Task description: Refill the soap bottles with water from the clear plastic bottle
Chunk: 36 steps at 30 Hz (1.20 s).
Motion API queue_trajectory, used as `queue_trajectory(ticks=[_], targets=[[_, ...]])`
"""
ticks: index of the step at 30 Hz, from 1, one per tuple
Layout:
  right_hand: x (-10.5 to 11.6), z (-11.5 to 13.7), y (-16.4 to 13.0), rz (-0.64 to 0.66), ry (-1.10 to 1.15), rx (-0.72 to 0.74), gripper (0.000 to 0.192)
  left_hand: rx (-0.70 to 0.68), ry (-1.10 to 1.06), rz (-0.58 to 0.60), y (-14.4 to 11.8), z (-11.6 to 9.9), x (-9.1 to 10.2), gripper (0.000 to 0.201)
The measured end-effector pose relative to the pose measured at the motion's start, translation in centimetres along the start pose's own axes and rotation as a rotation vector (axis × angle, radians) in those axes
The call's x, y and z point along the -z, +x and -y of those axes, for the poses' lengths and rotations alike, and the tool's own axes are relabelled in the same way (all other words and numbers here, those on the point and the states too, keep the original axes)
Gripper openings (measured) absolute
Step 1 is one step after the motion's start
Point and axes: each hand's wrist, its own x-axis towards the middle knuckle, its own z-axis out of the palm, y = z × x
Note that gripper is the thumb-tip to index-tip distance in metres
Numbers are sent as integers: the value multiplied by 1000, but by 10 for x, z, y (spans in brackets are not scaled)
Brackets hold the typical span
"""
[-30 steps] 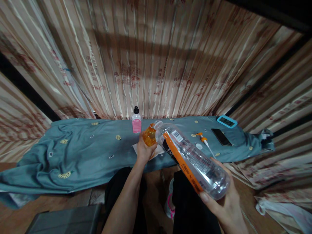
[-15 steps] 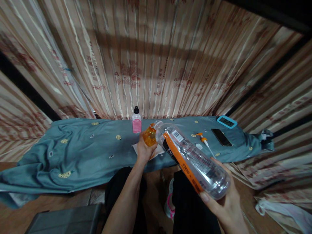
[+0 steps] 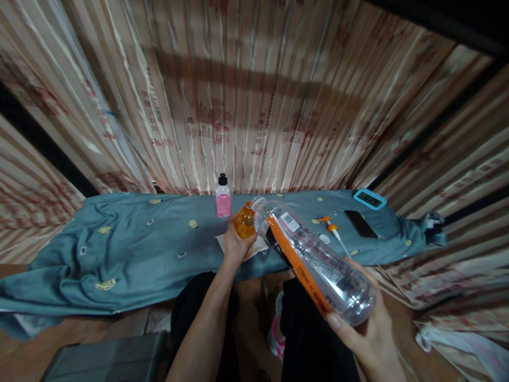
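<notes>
My left hand (image 3: 236,243) is wrapped round an amber bottle (image 3: 244,220) above a white cloth (image 3: 257,247). My right hand (image 3: 366,323) grips the base of a large clear plastic bottle (image 3: 314,260) with an orange and black label. That bottle is tilted, its uncapped neck down against the amber bottle's mouth. Whether liquid passes between them I cannot tell. An orange-and-white pump head (image 3: 333,229) with a thin tube lies on the cloth-covered bench, right of the clear bottle. Behind my left hand stands a small bottle of pink liquid (image 3: 223,197) with a black cap.
A teal patterned cloth (image 3: 139,249) covers the long bench. Toward its right end lie a dark phone (image 3: 361,224) and a blue-framed digital clock (image 3: 370,199). Pleated curtains (image 3: 238,95) hang behind. A grey box (image 3: 107,358) sits at the lower left.
</notes>
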Motion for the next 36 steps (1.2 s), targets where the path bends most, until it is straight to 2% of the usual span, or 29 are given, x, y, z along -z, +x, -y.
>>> queue_trajectory(ticks=[23, 36], targets=[[1, -1, 3, 8, -17, 16, 72, -49, 90, 13, 1, 8, 1, 68], [2, -2, 2, 8, -19, 20, 72, -30, 138, 15, 1, 3, 2, 68]])
